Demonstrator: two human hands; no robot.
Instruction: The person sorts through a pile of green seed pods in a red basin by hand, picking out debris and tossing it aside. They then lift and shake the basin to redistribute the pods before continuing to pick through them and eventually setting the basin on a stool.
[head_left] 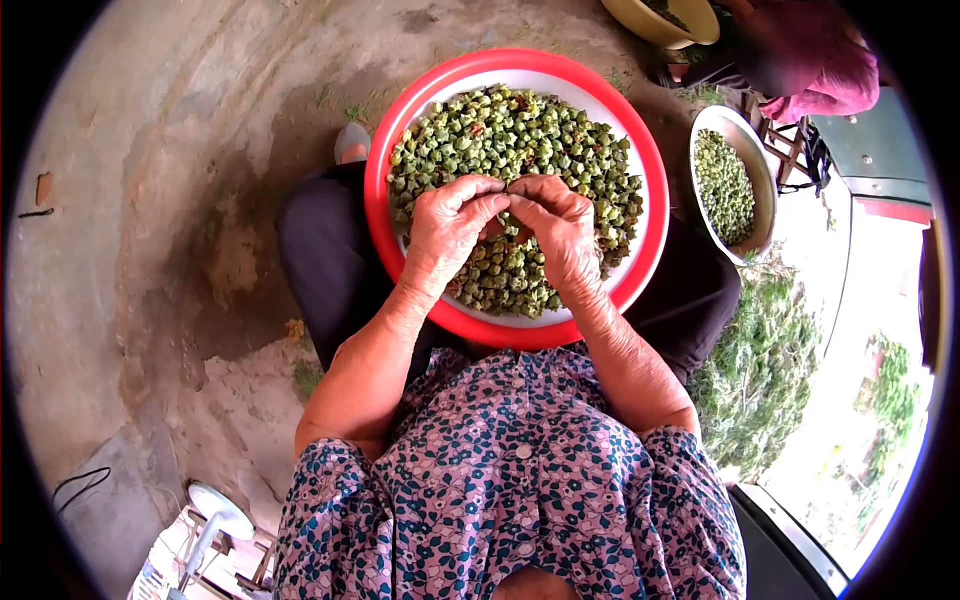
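A wide basin (657,190) with a red rim and white inside rests between my knees. It is heaped with small green pods (500,125), a few of them brownish. Over the middle of the heap, my left hand (452,225) is closed, thumb and forefinger pinched together. My right hand (562,225) meets it fingertip to fingertip, also pinched. Whatever lies between the fingertips is too small and too covered to name.
A metal bowl (765,185) of similar green pods stands to the right, with a yellowish basin (685,32) beyond it. Another person in a pink top (830,75) sits at the upper right. Cut greenery (755,370) lies at right; a white fan-like object (220,510) stands lower left.
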